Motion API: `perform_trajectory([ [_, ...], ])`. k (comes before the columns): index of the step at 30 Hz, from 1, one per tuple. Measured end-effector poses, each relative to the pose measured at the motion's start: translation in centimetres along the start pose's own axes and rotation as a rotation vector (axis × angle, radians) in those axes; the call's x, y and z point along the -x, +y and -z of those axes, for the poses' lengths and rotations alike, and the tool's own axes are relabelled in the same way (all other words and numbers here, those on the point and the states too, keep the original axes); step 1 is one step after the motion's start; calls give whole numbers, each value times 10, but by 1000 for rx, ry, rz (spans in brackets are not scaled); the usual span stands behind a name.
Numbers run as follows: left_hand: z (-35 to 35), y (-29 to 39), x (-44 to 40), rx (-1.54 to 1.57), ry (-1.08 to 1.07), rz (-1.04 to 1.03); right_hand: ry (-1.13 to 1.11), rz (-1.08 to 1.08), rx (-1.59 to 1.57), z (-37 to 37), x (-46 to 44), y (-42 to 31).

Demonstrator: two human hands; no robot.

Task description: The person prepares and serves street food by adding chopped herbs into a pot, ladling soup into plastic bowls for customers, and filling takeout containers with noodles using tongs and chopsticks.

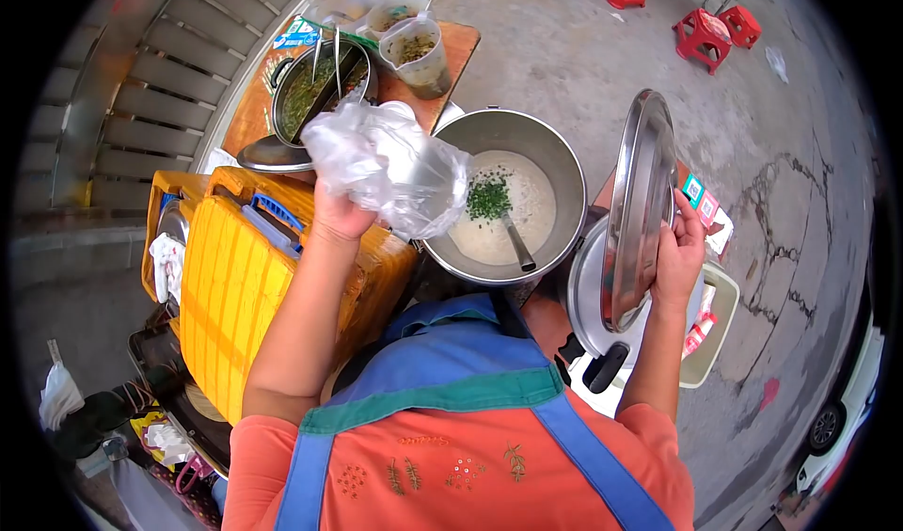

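Note:
My left hand (340,213) holds a clear plastic bag (381,159), bunched up, at the left rim of a large metal pot (569,188). Inside the pot is a whitish porridge-like liquid (489,239) with chopped green herbs (489,195) on it and a metal ladle handle (519,246) leaning in it. My right hand (679,249) grips a big round metal lid (640,211), held upright on edge to the right of the pot. The part of the lid that my fingers grip is partly hidden.
A wooden table (461,51) at the upper left bears a divided pot (310,94) and a plastic jug (419,56). Yellow crates (230,296) stand left, a lidded pot (588,286) and cream bin (722,329) right. Red stools (701,40) stand farther off.

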State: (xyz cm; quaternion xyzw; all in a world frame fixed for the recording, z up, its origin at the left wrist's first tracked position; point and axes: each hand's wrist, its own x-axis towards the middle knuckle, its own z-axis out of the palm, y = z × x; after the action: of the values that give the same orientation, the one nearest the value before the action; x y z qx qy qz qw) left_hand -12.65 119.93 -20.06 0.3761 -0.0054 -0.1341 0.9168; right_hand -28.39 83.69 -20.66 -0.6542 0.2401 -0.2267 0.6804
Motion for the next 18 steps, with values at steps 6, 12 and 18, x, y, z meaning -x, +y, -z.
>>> perform_trajectory([
  [6, 29, 52, 21, 396, -126, 63, -56, -1, 21, -2, -2, -3],
  [12, 33, 108, 86, 242, 297, -396, -57, -6, -46, -18, -8, -10],
  [18, 58, 144, 168, 195, 4, -361, -119, -20, -47, -43, -11, -20],
])
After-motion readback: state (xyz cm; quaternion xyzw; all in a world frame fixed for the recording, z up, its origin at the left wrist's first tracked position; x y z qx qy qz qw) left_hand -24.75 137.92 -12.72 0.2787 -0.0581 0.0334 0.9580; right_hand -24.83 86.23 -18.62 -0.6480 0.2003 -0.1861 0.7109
